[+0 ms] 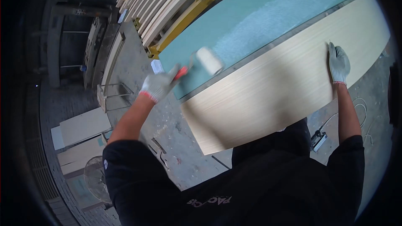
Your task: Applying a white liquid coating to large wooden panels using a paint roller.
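Observation:
My left hand [158, 84], in a whitish knit glove with a red cuff, grips the red handle of a paint roller [210, 61]. The roller's white sleeve is over the green panel [184, 65], near its lower edge; whether it touches is unclear. A whitish wet-looking streak runs along that panel to the upper right. Nearer to me lies a pale wood-grain board [251, 100]. Upon its right part rests my right hand [340, 63], gloved too, fingers curled and pressed together. A tiny thin tip shows at its fingertips, too small to name.
Stacked pale wooden strips [163, 4] lie beyond a yellow metal beam [197, 10]. At the lower left are a round fan [95, 178] and flat boards [86, 127]. A metal tool [319, 140] with a hose sits below the board, at the right. A wire-frame stand [117, 96] is left.

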`<state>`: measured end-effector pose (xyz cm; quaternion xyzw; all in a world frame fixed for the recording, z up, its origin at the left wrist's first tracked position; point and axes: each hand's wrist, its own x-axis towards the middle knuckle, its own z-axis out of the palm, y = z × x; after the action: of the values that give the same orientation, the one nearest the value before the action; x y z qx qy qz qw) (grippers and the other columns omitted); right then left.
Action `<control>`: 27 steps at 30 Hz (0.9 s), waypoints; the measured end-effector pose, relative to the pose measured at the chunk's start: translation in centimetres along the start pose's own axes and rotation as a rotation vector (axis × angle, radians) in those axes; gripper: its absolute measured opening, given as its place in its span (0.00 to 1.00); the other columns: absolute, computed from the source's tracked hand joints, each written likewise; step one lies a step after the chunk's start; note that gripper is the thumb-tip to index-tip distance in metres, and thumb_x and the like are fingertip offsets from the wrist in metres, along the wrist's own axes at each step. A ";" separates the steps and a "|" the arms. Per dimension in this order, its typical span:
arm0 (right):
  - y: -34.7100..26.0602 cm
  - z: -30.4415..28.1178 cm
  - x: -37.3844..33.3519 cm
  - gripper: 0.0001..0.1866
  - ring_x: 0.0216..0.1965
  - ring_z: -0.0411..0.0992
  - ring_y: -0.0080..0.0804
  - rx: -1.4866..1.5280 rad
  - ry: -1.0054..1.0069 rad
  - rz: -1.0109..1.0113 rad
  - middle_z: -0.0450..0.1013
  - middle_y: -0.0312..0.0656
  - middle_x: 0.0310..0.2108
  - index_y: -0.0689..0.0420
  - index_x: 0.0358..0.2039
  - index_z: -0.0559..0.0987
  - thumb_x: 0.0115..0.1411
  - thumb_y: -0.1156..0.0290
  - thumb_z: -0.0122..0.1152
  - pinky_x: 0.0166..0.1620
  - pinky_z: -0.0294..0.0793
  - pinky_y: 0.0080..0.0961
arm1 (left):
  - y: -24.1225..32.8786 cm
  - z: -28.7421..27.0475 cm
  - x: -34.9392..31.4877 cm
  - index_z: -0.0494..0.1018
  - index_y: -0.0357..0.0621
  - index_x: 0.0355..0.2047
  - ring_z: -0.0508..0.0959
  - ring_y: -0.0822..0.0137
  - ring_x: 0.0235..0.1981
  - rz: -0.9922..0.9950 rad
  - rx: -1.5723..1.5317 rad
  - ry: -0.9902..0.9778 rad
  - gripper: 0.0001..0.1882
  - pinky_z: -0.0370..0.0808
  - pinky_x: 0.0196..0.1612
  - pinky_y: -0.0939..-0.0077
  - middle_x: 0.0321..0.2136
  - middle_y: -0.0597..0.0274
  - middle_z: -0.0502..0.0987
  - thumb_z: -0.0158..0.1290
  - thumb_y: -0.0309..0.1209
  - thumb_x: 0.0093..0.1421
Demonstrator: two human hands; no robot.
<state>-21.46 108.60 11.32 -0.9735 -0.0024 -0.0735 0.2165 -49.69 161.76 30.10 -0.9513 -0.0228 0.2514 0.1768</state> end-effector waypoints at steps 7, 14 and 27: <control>0.8 1.5 -0.9 0.28 0.33 0.74 0.58 -0.102 0.089 -0.115 0.75 0.55 0.31 0.59 0.28 0.77 0.70 0.45 0.48 0.35 0.70 0.47 | -11.6 8.2 -15.6 0.60 0.61 0.68 0.83 0.48 0.26 -0.081 0.026 -0.022 0.33 0.78 0.28 0.53 0.27 0.49 0.81 0.54 0.49 0.65; -0.1 1.6 -0.9 0.29 0.36 0.74 0.59 -0.122 0.110 -0.114 0.75 0.56 0.33 0.59 0.30 0.78 0.71 0.44 0.46 0.38 0.72 0.48 | -3.9 4.1 -1.7 0.62 0.56 0.62 0.83 0.45 0.29 0.020 -0.023 0.087 0.26 0.78 0.33 0.47 0.27 0.48 0.81 0.49 0.49 0.67; 0.4 0.8 -1.6 0.28 0.40 0.75 0.56 -0.029 0.090 -0.062 0.77 0.54 0.37 0.60 0.35 0.80 0.71 0.46 0.46 0.42 0.73 0.44 | -1.6 2.0 -3.0 0.61 0.54 0.63 0.82 0.44 0.31 0.024 -0.021 -0.102 0.27 0.77 0.33 0.49 0.28 0.45 0.81 0.52 0.44 0.67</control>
<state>-22.87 108.63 10.17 -0.9716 -0.0216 -0.1241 0.2001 -53.23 163.48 30.46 -0.9393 -0.0230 0.3015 0.1621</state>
